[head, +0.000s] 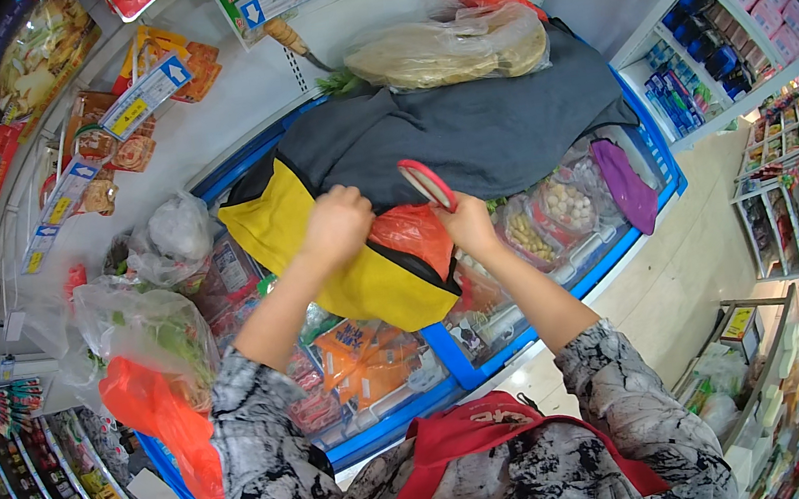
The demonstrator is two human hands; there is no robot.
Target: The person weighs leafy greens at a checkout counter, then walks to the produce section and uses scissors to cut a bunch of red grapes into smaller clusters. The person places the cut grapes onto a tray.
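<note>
My right hand (470,225) grips a flat oval object (428,181) with a red rim and a pale middle; its exact kind is unclear. My left hand (337,226) is curled over a yellow cloth (367,291) with black trim, and its fingertips are hidden from me. Between the hands, a red plastic bag (412,232) shows inside the cloth's opening. Dark grey fabric (445,134) spreads behind both hands across a blue-framed chest freezer (451,356). A purple cloth piece (626,185) hangs at the freezer's right side.
Flat pale food in a clear bag (449,50) rests behind the grey fabric, near a wooden-handled tool (286,36). To the left are bagged greens (145,328) and an orange-red bag (158,425). Hanging price tags (145,97) jut out above. Stocked shelves (794,197) stand right.
</note>
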